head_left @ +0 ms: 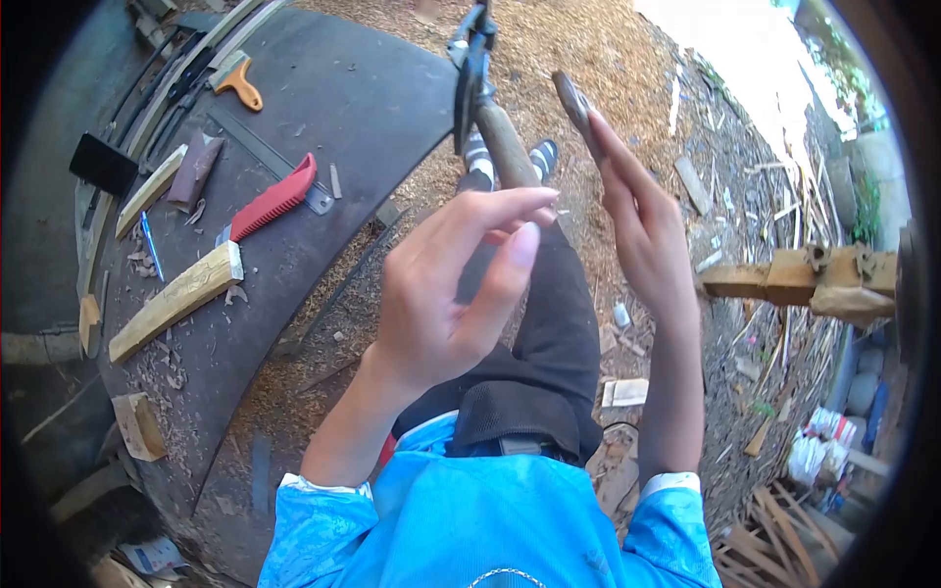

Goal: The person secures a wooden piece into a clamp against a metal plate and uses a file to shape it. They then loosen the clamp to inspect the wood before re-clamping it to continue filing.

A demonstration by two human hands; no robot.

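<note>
At the centre, my left hand [436, 279] is closed at the lower end of a wooden-handled tool [506, 147]. Its handle runs up from the fingertips to a dark metal head, slightly blurred; the exact grip is partly hidden. To the right, my right hand [642, 220] is raised with fingers pressed together around a thin, dark flat piece [576, 110], which points up and left. The two hands are apart, and the tool and the flat piece do not touch.
The dark table [363, 83] at left holds a red-handled saw [274, 199], a wood strip [176, 302], an orange-handled scraper [240, 86], a metal ruler [260, 147], a blue pen [151, 245] and shavings. A wooden beam [784, 279] juts in at right. Wood scraps cover the ground.
</note>
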